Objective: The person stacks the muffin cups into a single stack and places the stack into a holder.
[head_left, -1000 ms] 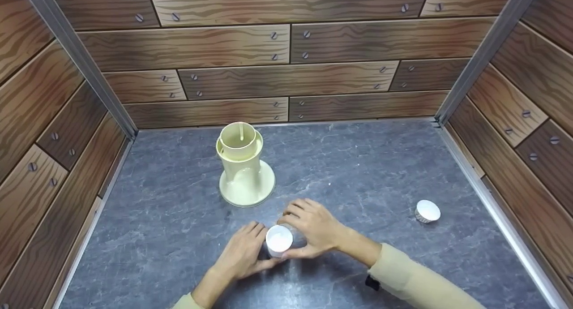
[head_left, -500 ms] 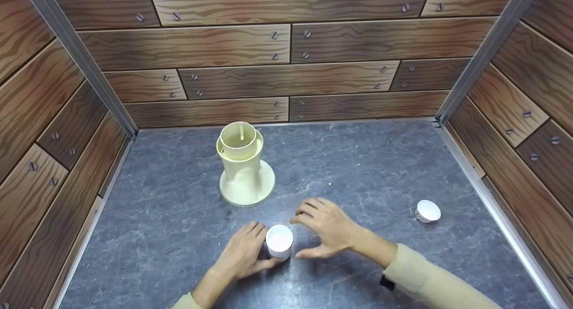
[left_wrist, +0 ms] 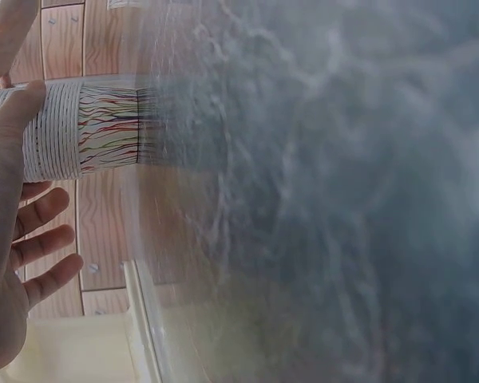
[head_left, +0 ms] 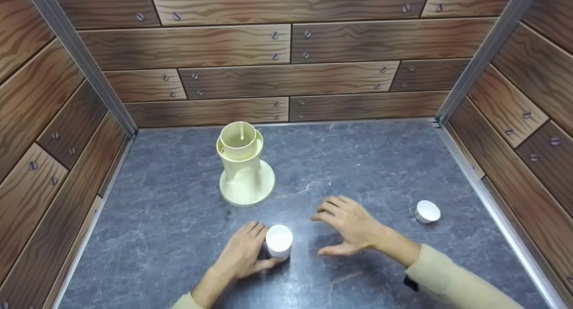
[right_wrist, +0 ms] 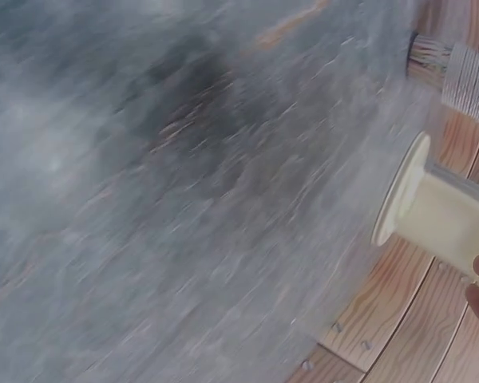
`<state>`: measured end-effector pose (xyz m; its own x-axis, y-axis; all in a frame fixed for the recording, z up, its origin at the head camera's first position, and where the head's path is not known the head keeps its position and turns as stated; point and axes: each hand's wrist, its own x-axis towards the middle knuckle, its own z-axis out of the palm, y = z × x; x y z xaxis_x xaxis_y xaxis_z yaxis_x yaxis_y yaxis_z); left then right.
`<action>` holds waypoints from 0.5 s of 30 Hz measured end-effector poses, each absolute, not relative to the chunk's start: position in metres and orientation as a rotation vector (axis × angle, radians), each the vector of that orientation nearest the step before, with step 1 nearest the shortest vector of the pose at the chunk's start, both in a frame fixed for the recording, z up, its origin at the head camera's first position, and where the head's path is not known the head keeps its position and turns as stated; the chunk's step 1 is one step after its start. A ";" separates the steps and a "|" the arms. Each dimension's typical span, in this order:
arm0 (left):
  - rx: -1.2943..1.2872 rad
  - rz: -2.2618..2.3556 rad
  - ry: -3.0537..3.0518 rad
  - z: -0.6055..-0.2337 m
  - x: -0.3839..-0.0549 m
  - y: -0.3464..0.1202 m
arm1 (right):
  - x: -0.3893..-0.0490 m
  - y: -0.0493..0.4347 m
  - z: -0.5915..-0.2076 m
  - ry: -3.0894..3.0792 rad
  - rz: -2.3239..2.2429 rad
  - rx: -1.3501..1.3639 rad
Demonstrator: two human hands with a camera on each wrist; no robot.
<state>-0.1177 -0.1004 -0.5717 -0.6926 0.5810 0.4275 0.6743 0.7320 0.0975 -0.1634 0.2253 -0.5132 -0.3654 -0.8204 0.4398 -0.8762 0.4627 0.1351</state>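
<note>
My left hand (head_left: 244, 251) holds a stack of white paper cups (head_left: 279, 241) upright on the tabletop, its thumb on the near side and its fingers on the far left. In the left wrist view the stack (left_wrist: 60, 136) shows several ribbed rims, and the lowest cup's wall (left_wrist: 110, 128) carries thin coloured lines. My right hand (head_left: 349, 226) hovers to the right of the stack, apart from it, with fingers and thumb spread and nothing between them. A single paper cup (head_left: 427, 211) with a patterned side stands farther right, mouth up.
Behind the stack stands a cream plastic stand (head_left: 245, 179) with a round base and an upright double tube at its top. The grey marbled tabletop (head_left: 358, 174) is enclosed by wood-patterned walls (head_left: 286, 45) at the back and both sides.
My right hand has let go of the cup stack and moved off to the right, its fingers spreading. My left hand and the stack have stayed in place.
</note>
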 end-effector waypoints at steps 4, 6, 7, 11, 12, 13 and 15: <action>-0.969 -0.335 -2.553 -0.572 -0.117 -0.100 | -0.165 0.240 -0.514 -2.278 0.144 1.406; -0.973 -0.332 -2.546 -0.572 -0.117 -0.100 | -0.166 0.247 -0.514 -2.279 0.152 1.399; -0.973 -0.330 -2.544 -0.572 -0.117 -0.100 | -0.167 0.250 -0.513 -2.281 0.154 1.394; -0.973 -0.321 -2.541 -0.572 -0.117 -0.100 | -0.167 0.263 -0.512 -2.304 0.150 1.367; -0.973 -0.319 -2.542 -0.572 -0.117 -0.100 | -0.167 0.266 -0.511 -2.316 0.143 1.358; -0.972 -0.317 -2.545 -0.571 -0.117 -0.100 | -0.167 0.269 -0.511 -2.328 0.129 1.350; -0.972 -0.322 -2.552 -0.571 -0.117 -0.100 | -0.167 0.274 -0.511 -2.350 0.104 1.337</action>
<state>-0.1167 -0.0997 -0.5712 -0.6838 0.5866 0.4340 0.6759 0.7332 0.0740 -0.1666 0.2743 -0.5108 -0.4406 -0.8021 0.4031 -0.8346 0.5314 0.1451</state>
